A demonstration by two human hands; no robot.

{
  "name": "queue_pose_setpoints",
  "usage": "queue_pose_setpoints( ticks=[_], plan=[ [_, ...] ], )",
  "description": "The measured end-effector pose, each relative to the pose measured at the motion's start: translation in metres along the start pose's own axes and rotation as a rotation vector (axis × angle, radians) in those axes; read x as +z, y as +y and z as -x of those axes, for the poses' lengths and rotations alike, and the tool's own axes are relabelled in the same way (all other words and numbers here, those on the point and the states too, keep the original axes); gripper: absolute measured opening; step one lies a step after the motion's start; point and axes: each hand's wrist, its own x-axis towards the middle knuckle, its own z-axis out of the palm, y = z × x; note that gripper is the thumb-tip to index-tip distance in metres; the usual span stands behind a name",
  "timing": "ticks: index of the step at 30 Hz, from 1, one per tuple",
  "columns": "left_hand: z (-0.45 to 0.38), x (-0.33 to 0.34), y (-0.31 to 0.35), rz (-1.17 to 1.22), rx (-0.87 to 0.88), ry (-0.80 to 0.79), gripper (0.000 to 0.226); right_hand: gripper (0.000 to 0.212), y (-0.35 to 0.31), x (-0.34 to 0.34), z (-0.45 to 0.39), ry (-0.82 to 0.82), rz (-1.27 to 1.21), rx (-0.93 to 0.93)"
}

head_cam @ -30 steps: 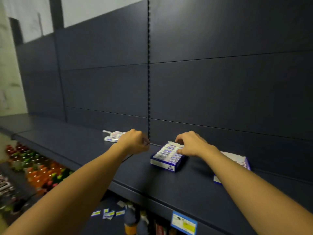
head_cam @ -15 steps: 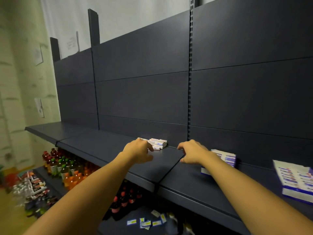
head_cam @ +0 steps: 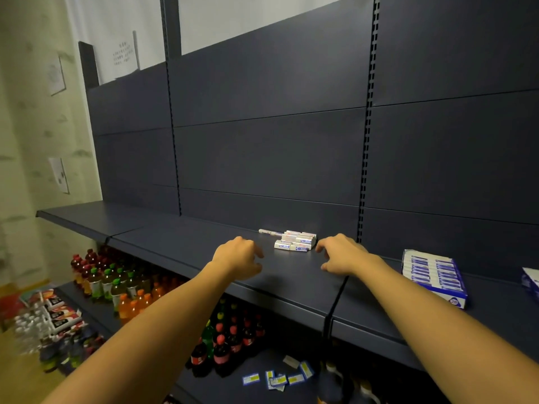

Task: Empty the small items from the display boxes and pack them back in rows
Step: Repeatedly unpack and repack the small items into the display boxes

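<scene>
A small pile of white packets (head_cam: 296,241) lies on the dark shelf (head_cam: 186,243) against the back panel. My left hand (head_cam: 237,258) hovers just left of the pile and my right hand (head_cam: 339,255) just right of it. Both have loosely curved fingers and hold nothing. A blue and white display box (head_cam: 433,275) filled with rows of packets sits on the shelf to the right of my right forearm. Part of a second box (head_cam: 531,282) shows at the right edge.
Bottled drinks (head_cam: 116,287) with coloured caps fill the lower shelf on the left and under my arms. Loose price labels (head_cam: 277,377) lie on a lower shelf. Packaged goods (head_cam: 55,313) are stacked on the floor at the left. Vertical slotted uprights divide the back panels.
My view has swung left. My right hand left the filled display box, and both hands moved left to either side of the loose packet pile.
</scene>
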Motion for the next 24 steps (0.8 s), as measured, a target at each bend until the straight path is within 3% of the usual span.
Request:
queue_pose_setpoints(
  ticks=[13,20,24],
  plan=[
    [-0.102,0.049,-0.041,0.03,0.059,-0.07,0.031,0.037,0.029,0.029,-0.095,-0.044,-0.003,0.113],
    [-0.18,0.064,-0.042,0.019,0.099,-0.074,0.025,0.022,0.043,0.029,-0.168,-0.019,-0.058,0.11],
    [-0.212,0.072,-0.041,0.039,0.135,-0.074,0.027,0.024,0.043,0.038,-0.197,-0.008,-0.088,0.086]
  ],
)
